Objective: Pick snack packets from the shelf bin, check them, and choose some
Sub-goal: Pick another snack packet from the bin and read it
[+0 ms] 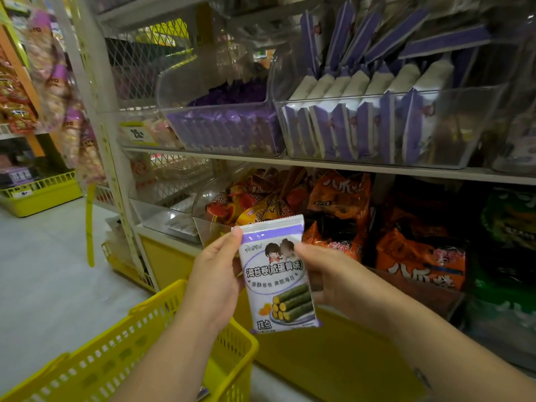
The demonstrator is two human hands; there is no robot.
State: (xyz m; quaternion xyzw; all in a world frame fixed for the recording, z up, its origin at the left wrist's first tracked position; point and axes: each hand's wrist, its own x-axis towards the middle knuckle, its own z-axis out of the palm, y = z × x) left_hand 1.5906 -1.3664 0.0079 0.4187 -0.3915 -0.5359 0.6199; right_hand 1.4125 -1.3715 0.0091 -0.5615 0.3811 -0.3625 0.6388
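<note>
Between both hands [216, 281] [330, 275], packet [277, 285] "海苔卷(咸蛋黄味)"

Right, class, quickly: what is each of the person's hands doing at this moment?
Left hand: closed, gripping the left edge of the purple-and-white snack packet.
Right hand: closed, pinching the same packet's right edge.

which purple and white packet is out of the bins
The purple and white seaweed-roll packet pinched between the left hand and right hand; the others stand in clear plastic bins.
</note>
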